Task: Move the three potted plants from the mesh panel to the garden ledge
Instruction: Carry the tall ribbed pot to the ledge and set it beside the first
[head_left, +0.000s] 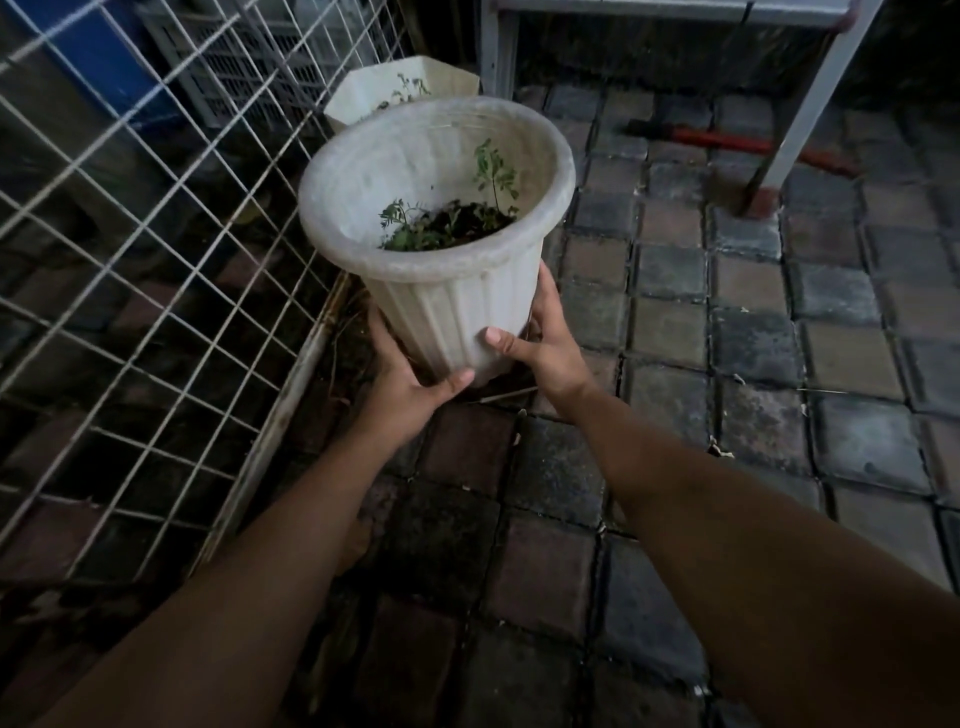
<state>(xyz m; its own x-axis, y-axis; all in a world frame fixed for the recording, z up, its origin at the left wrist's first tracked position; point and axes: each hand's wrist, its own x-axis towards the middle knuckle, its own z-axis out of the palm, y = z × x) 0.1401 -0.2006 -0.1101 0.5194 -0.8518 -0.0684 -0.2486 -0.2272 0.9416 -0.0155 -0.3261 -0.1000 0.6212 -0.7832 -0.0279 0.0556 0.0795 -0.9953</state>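
Ribbed pot: white plastic ribbed pot (452, 306), held low between both hands just beside the mesh panel (156, 249), its mouth tipped slightly toward the camera.
Left hand: the left hand (405, 384) cups the lower left wall, thumb laid across the front near the base; the fingers pass behind the pot, out of sight.
Right hand: the right hand (545, 338) clasps the lower right wall, thumb pressed on the front, fingers wrapped round the far side.
Reason for grip: probably a low, two-sided hold to bear the weight of the soil and keep the seedlings (447, 228) upright.
Pot relative to fingers: the wall sits between the two thumbs and the hidden fingers. The base is masked, so contact with the paving (727, 338) cannot be told.
Second pot: an angular white second pot (358, 98) stands directly behind, against the panel.
Not in view: a third pot and the garden ledge.
Surroundings: metal leg (800, 114) and red-handled tool (727, 139) lie well apart, right.
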